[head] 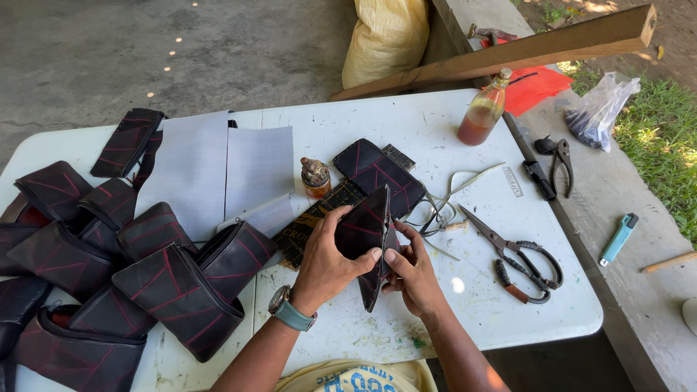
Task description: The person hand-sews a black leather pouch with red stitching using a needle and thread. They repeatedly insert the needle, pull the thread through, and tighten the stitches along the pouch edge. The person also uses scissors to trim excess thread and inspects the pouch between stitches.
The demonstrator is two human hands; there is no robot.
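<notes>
The white worktop (pixel 450 138) carries, to the left of the grip, a big heap of finished dark pouches (pixel 131 283), and to the right the scissors (pixel 519 254), probably kept there so both stay within easy reach. The dark folded piece (pixel 367 232) is held upright above the worktop, so its edge faces the person. The left hand (pixel 327 258) is clamped on its left face and the right hand (pixel 414 272) pinches its right edge, with both wrists bent inward.

Yellow sack (pixel 385 36): bulging, upright, beyond the tabletop's (pixel 435 123) far edge. Clear plastic bag (pixel 599 109): dark contents, right ledge. Amber bottle (pixel 483 109): unlabelled, far right of the tabletop. No screens.
</notes>
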